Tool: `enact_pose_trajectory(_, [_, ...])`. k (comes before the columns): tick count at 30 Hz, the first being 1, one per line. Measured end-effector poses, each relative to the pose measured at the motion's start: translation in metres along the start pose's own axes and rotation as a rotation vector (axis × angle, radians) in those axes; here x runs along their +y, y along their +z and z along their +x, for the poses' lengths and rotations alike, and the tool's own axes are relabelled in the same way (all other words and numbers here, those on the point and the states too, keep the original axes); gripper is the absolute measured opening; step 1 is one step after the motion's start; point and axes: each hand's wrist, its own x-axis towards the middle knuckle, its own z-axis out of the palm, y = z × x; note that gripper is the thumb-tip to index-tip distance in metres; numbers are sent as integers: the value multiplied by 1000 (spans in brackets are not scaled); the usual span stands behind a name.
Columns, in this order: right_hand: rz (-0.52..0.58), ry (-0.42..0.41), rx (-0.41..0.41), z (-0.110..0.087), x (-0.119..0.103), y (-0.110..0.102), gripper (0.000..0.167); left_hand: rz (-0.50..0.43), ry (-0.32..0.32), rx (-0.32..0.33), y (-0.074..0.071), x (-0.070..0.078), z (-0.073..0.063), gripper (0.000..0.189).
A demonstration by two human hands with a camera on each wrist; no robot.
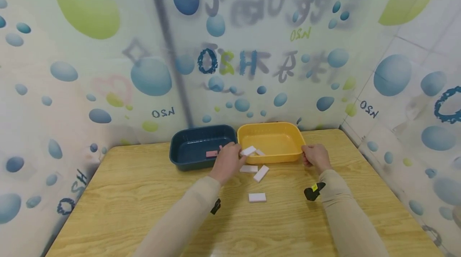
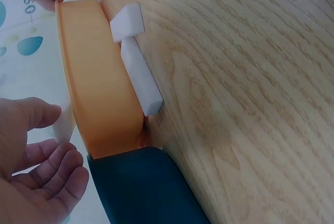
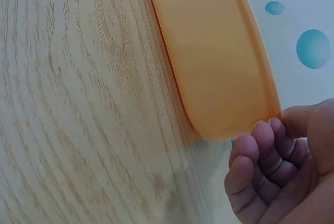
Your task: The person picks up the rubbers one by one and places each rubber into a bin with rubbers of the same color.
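My left hand (image 1: 226,163) pinches a white block (image 1: 248,151) over the front left rim of the yellow bin (image 1: 273,158). In the left wrist view, thumb and fingertips hold that white block (image 2: 63,124) at the bin's rim. Another white block (image 1: 260,152) shows inside the bin. At the bin's front right corner, my right hand (image 1: 317,156) grips the rim, thumb on one side and curled fingers on the other, as the right wrist view shows. Two white blocks (image 1: 249,169) (image 1: 261,173) lie on the table just in front of the bin.
A dark blue bin (image 1: 194,165) stands left of the yellow one and holds pink blocks (image 1: 211,154), partly hidden by the left hand. One more white block (image 1: 257,197) lies nearer on the wooden table (image 1: 144,205). A patterned wall (image 1: 230,89) rises behind the bins.
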Motion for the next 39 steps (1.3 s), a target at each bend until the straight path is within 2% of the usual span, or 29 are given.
enact_pose_trajectory(13, [-20, -5, 0, 2, 1, 2, 36, 41, -59, -41, 8, -2, 12, 22])
enact_pose_trajectory(22, [-14, -13, 1, 0, 1, 2, 36, 41, -30, -58, 11, 1, 17, 21])
enact_pose_trajectory(33, [2, -6, -1, -2, -1, 0, 35, 79, 28, -56, 15, 3, 31, 19])
enact_pose_trajectory(39, [6, -12, 10, -3, -1, 1, 34, 144, 40, -54, 20, 3, 38, 17])
